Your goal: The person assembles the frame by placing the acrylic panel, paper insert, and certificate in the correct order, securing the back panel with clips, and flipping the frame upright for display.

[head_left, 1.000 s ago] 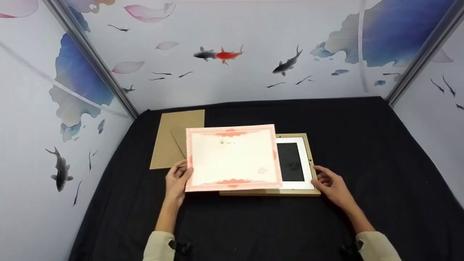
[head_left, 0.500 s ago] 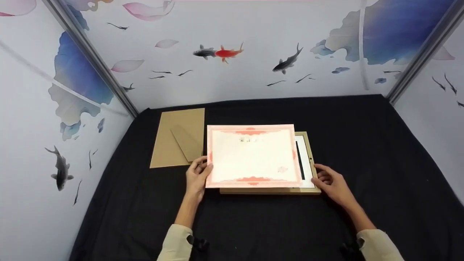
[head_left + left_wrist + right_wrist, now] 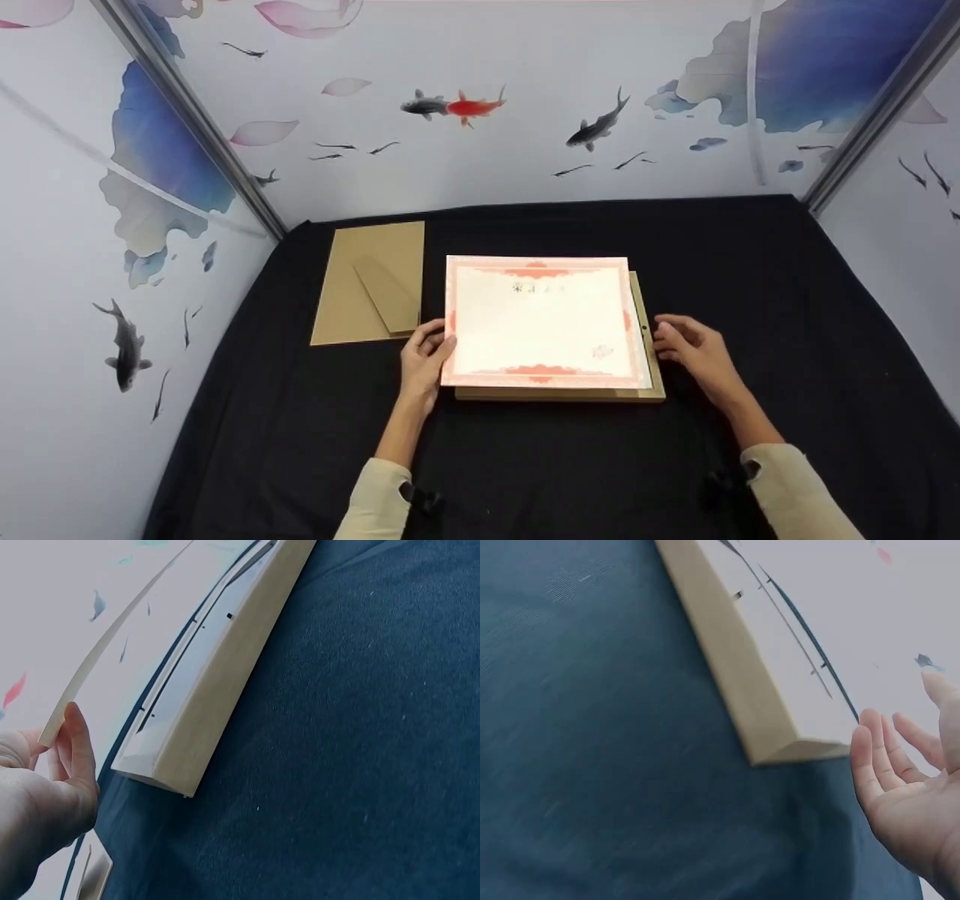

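Note:
A cream certificate (image 3: pixel 536 322) with a pink-red border hangs over a light wooden picture frame (image 3: pixel 559 394), covering most of it. My left hand (image 3: pixel 426 367) pinches the certificate's left edge between thumb and fingers. From the left wrist, the certificate (image 3: pixel 94 656) appears nearly edge-on, raised above the frame (image 3: pixel 217 682). To the right of the frame, my right hand (image 3: pixel 697 352) holds nothing, its fingers loosely bent near the frame's right side. The right wrist view has that hand (image 3: pixel 911 787) beside a corner of the frame (image 3: pixel 735 675). The frame's inside is mostly hidden.
A brown backing board (image 3: pixel 367 281) with a folded stand flap (image 3: pixel 386 296) lies at the back left. Black cloth (image 3: pixel 555 472) covers the table. White panels with painted fish (image 3: pixel 472 109) close off the back and sides.
My left hand has carried the certificate to the right, over the frame. My right hand has let go of the frame's right edge and shifted slightly up and away.

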Tool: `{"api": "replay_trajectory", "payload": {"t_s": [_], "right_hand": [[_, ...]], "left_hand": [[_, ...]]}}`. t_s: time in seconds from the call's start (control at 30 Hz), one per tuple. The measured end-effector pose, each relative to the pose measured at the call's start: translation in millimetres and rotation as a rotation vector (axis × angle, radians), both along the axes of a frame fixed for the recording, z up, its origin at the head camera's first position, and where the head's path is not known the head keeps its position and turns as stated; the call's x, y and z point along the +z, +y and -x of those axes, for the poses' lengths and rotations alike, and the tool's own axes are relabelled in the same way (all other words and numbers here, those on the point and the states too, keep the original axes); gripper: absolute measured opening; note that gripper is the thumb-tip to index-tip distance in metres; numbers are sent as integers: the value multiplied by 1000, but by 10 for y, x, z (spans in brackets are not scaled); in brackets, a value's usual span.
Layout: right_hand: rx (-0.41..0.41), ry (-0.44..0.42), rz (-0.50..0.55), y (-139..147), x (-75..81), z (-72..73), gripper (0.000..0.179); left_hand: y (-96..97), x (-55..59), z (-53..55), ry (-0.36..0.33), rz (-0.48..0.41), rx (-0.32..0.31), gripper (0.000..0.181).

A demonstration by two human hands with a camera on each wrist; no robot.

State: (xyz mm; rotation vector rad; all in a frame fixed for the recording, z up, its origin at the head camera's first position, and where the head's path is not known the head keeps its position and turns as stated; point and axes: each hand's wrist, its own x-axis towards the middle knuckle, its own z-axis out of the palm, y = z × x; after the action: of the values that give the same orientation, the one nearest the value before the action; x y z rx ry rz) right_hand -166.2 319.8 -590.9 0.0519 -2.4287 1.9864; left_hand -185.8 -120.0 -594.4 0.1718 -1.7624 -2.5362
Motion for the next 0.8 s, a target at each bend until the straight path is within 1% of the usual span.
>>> {"api": "replay_trajectory", "payload": {"t_s": [0.07,0.17,0.37,0.5,0.67,0.8], "right_hand": [[0,-18,32,-48,66,75,56],[-3,-25,49,-120,135,180,55],[-28,-37,8,-208,196,314,52],[-43,-31,-17,-230,213,337,44],[-37,42,-4,-230,219,314,31],[-52,85,27,-218,252,301,30]], "left_hand": [[25,5,1,0,1,-2,37],[60,14,-4,3,1,-5,37],[114,38,-21,13,-3,-17,36],[131,50,-26,22,10,-36,35],[100,54,-24,43,52,-76,38],[42,84,-33,39,89,-115,47]]}}
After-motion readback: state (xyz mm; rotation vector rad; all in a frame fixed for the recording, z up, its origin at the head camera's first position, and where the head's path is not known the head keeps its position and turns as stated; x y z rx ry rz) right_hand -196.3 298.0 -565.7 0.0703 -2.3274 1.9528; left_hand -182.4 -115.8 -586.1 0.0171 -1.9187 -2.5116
